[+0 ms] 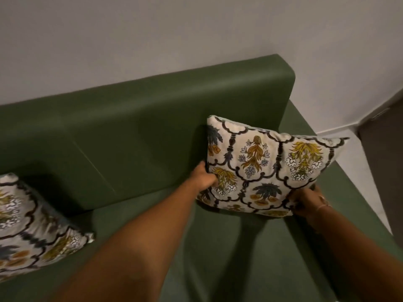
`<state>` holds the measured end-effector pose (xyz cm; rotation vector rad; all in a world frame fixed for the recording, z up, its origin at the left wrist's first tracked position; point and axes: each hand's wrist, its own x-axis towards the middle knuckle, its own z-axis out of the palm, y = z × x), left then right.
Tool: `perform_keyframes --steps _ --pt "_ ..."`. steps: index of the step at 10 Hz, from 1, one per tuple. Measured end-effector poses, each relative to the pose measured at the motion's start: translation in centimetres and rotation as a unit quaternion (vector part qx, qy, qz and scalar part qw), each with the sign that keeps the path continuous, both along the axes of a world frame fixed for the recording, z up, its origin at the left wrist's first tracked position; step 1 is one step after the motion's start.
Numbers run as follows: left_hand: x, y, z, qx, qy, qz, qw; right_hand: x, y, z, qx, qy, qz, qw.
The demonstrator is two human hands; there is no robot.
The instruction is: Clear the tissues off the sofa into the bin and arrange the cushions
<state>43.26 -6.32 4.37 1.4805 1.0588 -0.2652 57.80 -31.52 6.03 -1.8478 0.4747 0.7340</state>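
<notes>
A cream cushion (268, 166) with a black lattice and yellow, orange and blue flowers stands tilted against the backrest at the right end of the green sofa (139, 118). My left hand (204, 177) grips its left edge. My right hand (305, 201) holds its lower right corner; a thin bracelet is on that wrist. A second cushion (30, 227) of the same pattern lies at the left on the seat, leaning on the backrest. No tissues and no bin are in view.
A pale wall (196, 29) runs behind the sofa. To the right lie a light tiled floor (357, 171) and a dark door or panel (383, 162). The sofa's right end is an armrest-less edge beside the floor.
</notes>
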Motion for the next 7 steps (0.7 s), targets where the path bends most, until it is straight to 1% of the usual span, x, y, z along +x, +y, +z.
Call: perform_keyframes --steps 1,2,3,4,5,6,7 --pt "0.2 -2.2 -1.1 -0.006 -0.037 0.085 0.996 -0.3 0.8 -1.5 -0.002 -0.024 0.019 1.000" --pt "-3.5 -3.1 -1.7 0.011 -0.074 0.200 0.977 -2.1 2.2 -2.9 0.026 -0.055 0.056 0.997" --pt "-6.3 -4.0 -0.7 0.027 -0.117 0.265 0.957 -3.4 2.8 -1.6 0.058 -0.090 0.086 0.991" --pt "-12.5 -2.7 0.0 0.063 -0.135 0.358 0.922 -7.2 6.5 -0.9 0.094 -0.120 0.151 0.977" --pt "-15.3 -1.8 -0.9 0.074 -0.090 0.396 0.911 -9.0 9.2 -1.7 0.102 -0.107 0.217 0.965" --pt "-14.8 -0.7 -1.9 0.055 -0.071 0.381 0.920 -8.4 10.7 -2.6 0.089 -0.084 0.207 0.971" --pt "-13.5 -0.2 -2.3 0.059 -0.074 0.339 0.936 -7.7 10.6 -2.4 0.056 -0.097 0.201 0.973"
